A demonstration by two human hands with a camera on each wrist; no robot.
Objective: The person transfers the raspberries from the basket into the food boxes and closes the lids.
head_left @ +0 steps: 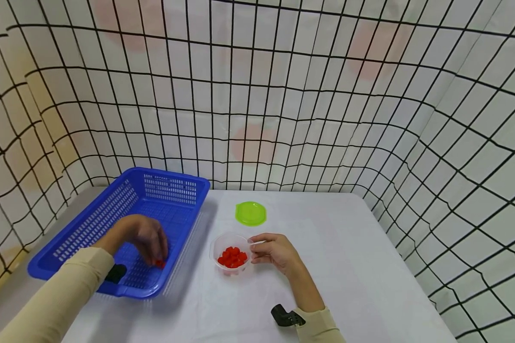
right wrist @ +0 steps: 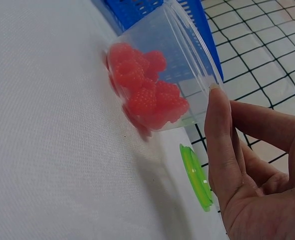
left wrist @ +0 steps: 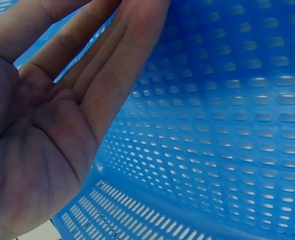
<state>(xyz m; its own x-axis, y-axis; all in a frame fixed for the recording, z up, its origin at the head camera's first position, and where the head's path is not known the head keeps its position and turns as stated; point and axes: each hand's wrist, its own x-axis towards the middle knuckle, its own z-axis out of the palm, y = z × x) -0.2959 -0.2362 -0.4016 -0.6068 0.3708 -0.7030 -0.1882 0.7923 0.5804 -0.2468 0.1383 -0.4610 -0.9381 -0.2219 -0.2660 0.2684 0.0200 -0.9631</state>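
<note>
Inside the blue basket (head_left: 189, 209), my left hand (head_left: 148, 238) reaches down with its fingers bent around a red raspberry (head_left: 159, 263) near the basket floor. The left wrist view shows the palm of the left hand (left wrist: 52, 110) beside the perforated wall; its fingertips are out of frame. My right hand (head_left: 274, 252) pinches the rim of a clear plastic tub (head_left: 216, 245) standing on the table. Several red raspberries (right wrist: 142, 85) lie in the bottom of that tub, and the thumb and fingers of the right hand (right wrist: 252, 160) are at its rim.
A bright green lid (head_left: 251, 213) lies on the white table (head_left: 326, 238) behind the tub. Dark green pieces (head_left: 116, 273) sit in the basket's near corner, by the left sleeve. Black netting (head_left: 262, 100) stands at the back and both sides.
</note>
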